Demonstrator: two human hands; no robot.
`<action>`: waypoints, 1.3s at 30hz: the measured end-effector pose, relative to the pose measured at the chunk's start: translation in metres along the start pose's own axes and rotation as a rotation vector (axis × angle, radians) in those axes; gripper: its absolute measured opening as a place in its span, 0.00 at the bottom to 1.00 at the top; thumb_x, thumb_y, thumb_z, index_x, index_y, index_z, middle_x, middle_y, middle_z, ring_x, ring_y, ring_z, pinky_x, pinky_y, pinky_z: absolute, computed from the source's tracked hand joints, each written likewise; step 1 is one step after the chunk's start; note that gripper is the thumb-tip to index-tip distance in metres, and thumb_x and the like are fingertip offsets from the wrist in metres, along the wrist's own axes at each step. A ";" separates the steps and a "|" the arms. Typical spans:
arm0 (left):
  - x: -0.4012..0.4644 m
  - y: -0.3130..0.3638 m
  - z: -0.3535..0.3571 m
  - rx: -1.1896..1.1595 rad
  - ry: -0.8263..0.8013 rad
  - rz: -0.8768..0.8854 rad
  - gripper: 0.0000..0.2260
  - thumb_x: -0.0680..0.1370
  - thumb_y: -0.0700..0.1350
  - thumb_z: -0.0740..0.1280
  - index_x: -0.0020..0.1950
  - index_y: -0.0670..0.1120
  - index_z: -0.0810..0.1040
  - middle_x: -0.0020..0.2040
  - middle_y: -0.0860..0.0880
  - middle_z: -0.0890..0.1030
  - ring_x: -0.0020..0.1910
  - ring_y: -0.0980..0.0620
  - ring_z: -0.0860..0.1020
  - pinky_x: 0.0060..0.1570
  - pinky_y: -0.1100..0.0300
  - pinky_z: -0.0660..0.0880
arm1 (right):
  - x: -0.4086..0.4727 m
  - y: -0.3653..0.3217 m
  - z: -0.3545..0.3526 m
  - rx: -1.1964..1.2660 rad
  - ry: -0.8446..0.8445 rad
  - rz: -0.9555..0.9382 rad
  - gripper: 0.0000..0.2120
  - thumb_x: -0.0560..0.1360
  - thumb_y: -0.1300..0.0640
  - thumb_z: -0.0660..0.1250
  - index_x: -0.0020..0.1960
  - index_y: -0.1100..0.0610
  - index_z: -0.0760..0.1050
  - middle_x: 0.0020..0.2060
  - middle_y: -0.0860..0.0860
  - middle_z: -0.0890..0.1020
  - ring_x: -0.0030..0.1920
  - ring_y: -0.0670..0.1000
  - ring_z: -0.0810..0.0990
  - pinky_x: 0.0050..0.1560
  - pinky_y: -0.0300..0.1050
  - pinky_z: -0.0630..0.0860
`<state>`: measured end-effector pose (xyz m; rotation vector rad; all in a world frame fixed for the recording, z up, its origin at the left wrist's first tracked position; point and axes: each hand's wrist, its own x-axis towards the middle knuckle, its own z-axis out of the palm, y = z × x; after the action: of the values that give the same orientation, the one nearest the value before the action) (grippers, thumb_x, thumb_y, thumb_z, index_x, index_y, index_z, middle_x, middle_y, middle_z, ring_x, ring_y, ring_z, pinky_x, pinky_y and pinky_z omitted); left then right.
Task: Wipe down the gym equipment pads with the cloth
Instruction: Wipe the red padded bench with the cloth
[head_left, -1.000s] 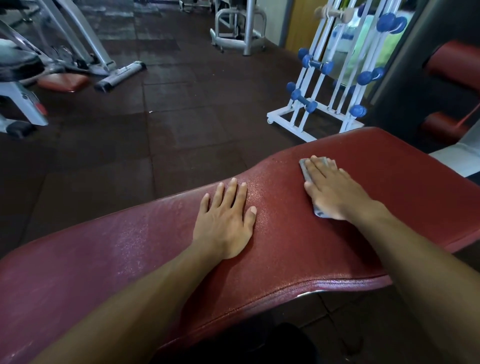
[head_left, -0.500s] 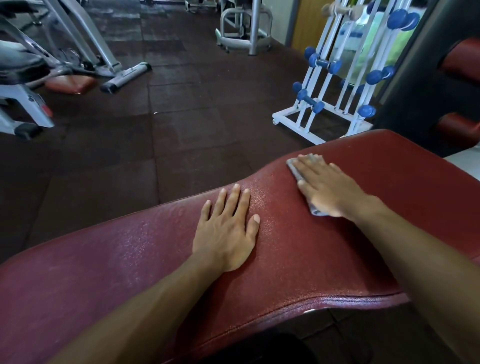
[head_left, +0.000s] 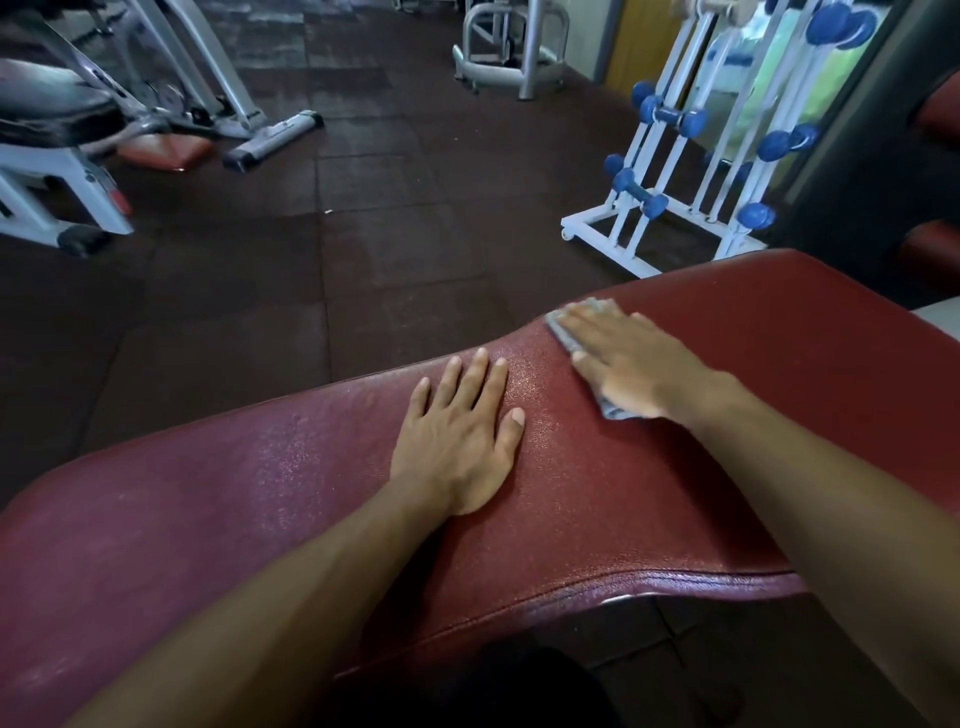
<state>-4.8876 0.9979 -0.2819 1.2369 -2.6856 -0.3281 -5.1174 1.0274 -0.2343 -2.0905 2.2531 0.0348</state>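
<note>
A grey cloth (head_left: 576, 338) is being pressed flat on the red pad (head_left: 260, 499) by the right hand (head_left: 631, 366), near the pad's far edge. No grip is being made: the fingers are being kept straight. The left hand (head_left: 460, 441) is being laid flat and open on the pad, beside the cloth but apart from it

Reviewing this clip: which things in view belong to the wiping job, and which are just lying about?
Job: cloth, red pad, right hand pressing the cloth, left hand flat on the pad.

Lying about: dumbbell rack, blue dumbbells, grey bench, white frame.
</note>
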 end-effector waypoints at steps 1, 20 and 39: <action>0.000 0.000 0.000 -0.002 0.001 -0.003 0.28 0.81 0.62 0.39 0.80 0.54 0.42 0.80 0.54 0.41 0.78 0.53 0.39 0.76 0.49 0.40 | 0.001 0.014 -0.004 -0.010 -0.001 0.068 0.25 0.83 0.47 0.45 0.79 0.47 0.47 0.79 0.45 0.48 0.78 0.49 0.43 0.74 0.56 0.46; 0.003 -0.002 0.007 -0.002 -0.008 0.008 0.29 0.80 0.62 0.40 0.80 0.54 0.43 0.80 0.54 0.43 0.78 0.53 0.41 0.76 0.47 0.41 | -0.102 0.049 -0.001 -0.078 -0.081 0.312 0.28 0.80 0.44 0.41 0.79 0.45 0.40 0.78 0.44 0.43 0.78 0.50 0.41 0.74 0.58 0.46; 0.000 -0.002 0.005 -0.024 -0.025 -0.004 0.29 0.81 0.62 0.41 0.80 0.53 0.44 0.80 0.53 0.43 0.78 0.52 0.42 0.76 0.47 0.42 | -0.176 0.060 -0.005 -0.130 -0.088 0.436 0.27 0.80 0.44 0.38 0.78 0.44 0.38 0.79 0.44 0.43 0.78 0.51 0.42 0.74 0.58 0.45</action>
<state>-4.8871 0.9971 -0.2874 1.2401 -2.6916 -0.3782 -5.1644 1.2069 -0.2200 -1.5672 2.6626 0.2955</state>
